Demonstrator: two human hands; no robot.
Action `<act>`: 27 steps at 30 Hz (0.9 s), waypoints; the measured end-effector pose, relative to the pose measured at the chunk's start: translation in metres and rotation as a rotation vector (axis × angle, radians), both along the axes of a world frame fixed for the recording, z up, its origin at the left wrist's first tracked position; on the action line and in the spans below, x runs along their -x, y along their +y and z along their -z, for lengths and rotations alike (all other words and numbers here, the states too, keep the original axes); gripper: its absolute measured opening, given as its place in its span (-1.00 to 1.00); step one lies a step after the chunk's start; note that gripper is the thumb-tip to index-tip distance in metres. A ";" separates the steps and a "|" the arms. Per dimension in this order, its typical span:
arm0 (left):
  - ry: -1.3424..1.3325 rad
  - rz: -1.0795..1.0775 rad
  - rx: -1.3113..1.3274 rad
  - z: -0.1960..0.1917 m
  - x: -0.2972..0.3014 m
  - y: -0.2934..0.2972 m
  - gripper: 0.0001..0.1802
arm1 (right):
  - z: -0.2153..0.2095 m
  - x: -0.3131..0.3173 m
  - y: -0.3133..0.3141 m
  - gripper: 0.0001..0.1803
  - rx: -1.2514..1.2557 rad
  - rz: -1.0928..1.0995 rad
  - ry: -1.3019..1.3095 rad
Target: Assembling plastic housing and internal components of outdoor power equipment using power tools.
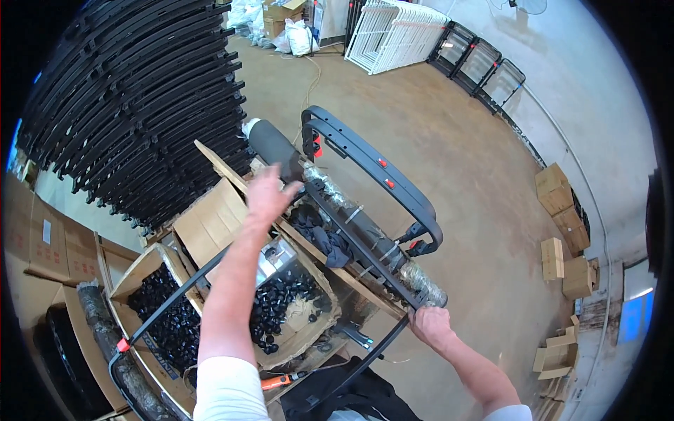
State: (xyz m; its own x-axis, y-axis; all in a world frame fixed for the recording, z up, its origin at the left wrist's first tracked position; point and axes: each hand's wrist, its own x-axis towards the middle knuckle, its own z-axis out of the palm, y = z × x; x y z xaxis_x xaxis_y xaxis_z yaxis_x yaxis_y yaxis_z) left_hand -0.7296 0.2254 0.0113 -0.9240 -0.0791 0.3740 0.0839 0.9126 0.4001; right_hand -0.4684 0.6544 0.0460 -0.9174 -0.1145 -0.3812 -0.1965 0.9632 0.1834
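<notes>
A black tubular metal frame [361, 242] lies across a padded bar [270, 144] wrapped in dark foam and clear film. My right hand [430, 326] is closed around the frame's near right corner. Over the frame's left end, my left hand [270, 195] is slightly blurred, thumb and fingers apart, with nothing visible in it. A curved black section [379, 168] with red clips rises beyond the bar. One long leg of the frame [175, 298] runs toward me at the left, ending near a red fitting. Dark cloth [319, 235] is bunched under the frame.
Wooden and cardboard bins hold small black plastic caps [165, 309]. An orange-handled tool [281, 381] lies near my waist. Tall stacked black frames [140, 105] stand at the left. White frames [397, 35] lean at the back; cardboard boxes [554, 189] line the right wall.
</notes>
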 end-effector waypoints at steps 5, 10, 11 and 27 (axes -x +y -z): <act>-0.159 0.179 0.048 0.009 0.001 0.009 -0.45 | -0.004 0.002 0.000 -0.43 0.041 0.030 -0.023; -0.148 0.255 0.056 0.019 -0.004 -0.002 -0.59 | -0.017 -0.003 -0.003 -0.41 0.100 -0.027 0.093; -0.239 0.226 0.055 0.005 -0.005 0.015 -0.55 | -0.016 -0.003 0.004 -0.42 0.102 -0.040 0.054; -0.015 -0.048 -0.549 0.000 -0.290 -0.014 -0.77 | -0.032 0.200 -0.170 -0.76 0.127 -0.665 0.252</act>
